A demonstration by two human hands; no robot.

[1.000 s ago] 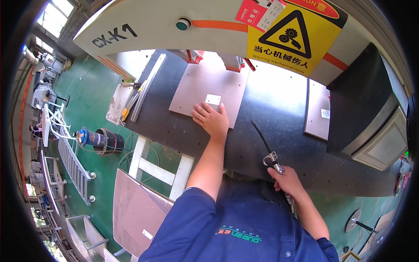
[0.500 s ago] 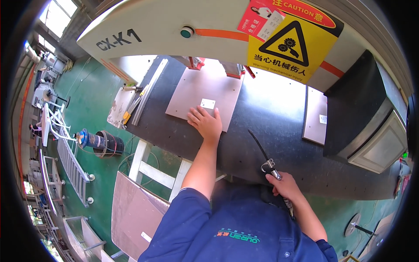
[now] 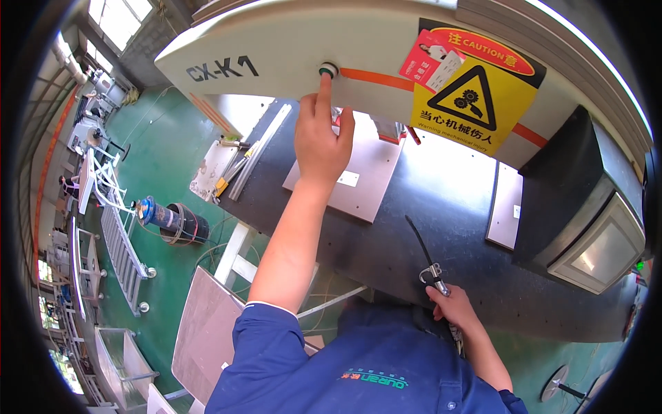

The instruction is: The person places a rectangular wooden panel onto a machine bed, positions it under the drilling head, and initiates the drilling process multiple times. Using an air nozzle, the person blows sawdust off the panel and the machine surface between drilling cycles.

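My left hand (image 3: 321, 138) reaches up to the pale machine beam (image 3: 289, 45), its index finger stretched out with the tip on a round green push button (image 3: 328, 68). The thumb stands apart and nothing is held. Below the hand, a flat brownish panel (image 3: 376, 172) with a white label and small holes lies on the dark table (image 3: 345, 241), its far edge under the beam near red-tipped clamps. My right hand (image 3: 455, 307) is closed around an air blow gun (image 3: 436, 276) at the table's near edge. The gun's thin black nozzle points up and left over the table.
A second panel (image 3: 507, 207) lies at the right, beside a black-sided box with a screen (image 3: 593, 252). Metal strips and a yellow-handled tool (image 3: 231, 176) lie at the table's left end. Another panel (image 3: 207, 324) leans low left near a white frame (image 3: 238, 252).
My left hand has lifted off the panel and moved up to the green button. The right hand still holds the air blow gun. The whole view has shifted slightly.
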